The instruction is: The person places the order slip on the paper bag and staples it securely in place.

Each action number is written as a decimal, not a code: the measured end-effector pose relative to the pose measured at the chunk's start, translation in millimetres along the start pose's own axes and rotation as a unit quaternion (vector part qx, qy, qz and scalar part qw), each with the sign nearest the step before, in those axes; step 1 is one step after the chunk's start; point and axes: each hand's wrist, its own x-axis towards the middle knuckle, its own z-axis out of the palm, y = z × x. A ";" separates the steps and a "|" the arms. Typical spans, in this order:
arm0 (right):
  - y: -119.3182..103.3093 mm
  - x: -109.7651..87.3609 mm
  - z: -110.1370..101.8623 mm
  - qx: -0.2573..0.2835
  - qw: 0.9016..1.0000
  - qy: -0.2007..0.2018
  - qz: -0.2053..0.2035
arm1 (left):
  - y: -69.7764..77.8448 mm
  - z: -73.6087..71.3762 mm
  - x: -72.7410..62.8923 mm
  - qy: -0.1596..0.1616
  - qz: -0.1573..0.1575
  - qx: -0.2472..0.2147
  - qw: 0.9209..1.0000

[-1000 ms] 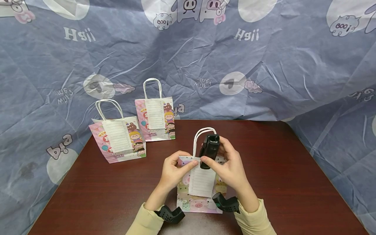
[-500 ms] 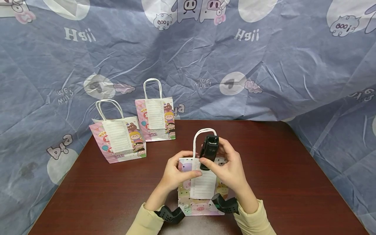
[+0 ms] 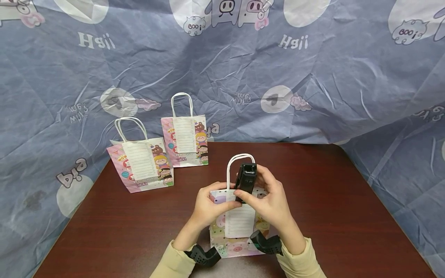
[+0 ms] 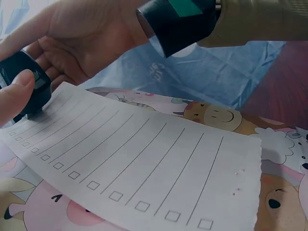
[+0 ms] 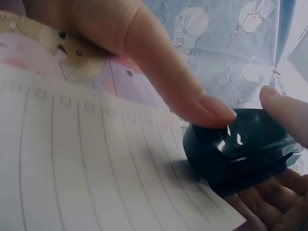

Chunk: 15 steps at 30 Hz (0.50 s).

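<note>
In the head view, a paper gift bag (image 3: 218,231) with cartoon animals and white rope handles (image 3: 228,170) stands at the table's near middle. A lined paper slip (image 3: 240,226) with small checkboxes lies over its front. My right hand (image 3: 272,200) grips a black stapler (image 3: 246,178), its lower end over the slip's upper part at the bag's top edge. My left hand (image 3: 205,202) holds the bag's upper left edge, fingers partly hidden behind it. In the right wrist view, the left thumb (image 5: 192,101) presses on the stapler. The stapler's underside is hidden.
Two pink gift bags with white handles, one nearer (image 3: 121,170) and one farther (image 3: 168,143), stand at the table's back left, each with a lined slip on its front. A blue printed cloth (image 3: 222,77) hangs behind the dark wooden table (image 3: 323,193).
The bag and stapler have shifted slightly down toward me. My left thumb has moved from the slip's upper left to the stapler's lower end. The two back bags stay put.
</note>
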 end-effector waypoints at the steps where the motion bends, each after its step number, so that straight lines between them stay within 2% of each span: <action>1: -0.1 0.1 -0.5 0.001 1.000 -0.002 0.003 | 0.8 0.0 0.1 0.002 0.007 0.010 1.000; 4: 0.0 0.6 -2.1 0.009 1.000 -0.010 0.010 | 1.2 -0.1 0.7 0.007 0.027 0.028 0.999; 7: 1.6 1.6 -4.9 0.037 0.999 -0.015 -0.003 | 1.0 -0.2 0.7 0.013 0.035 0.040 0.999; 10: 3.9 3.7 -7.7 0.087 0.995 0.000 -0.052 | 1.1 0.0 0.5 0.018 0.033 0.045 0.998; 13: 6.6 7.2 -9.7 0.146 0.982 0.036 -0.118 | 1.7 0.2 0.3 0.022 0.021 0.047 0.998; 15: 9.3 9.7 -11.0 0.167 0.973 0.065 -0.147 | 1.8 0.3 0.3 0.024 0.012 0.046 0.999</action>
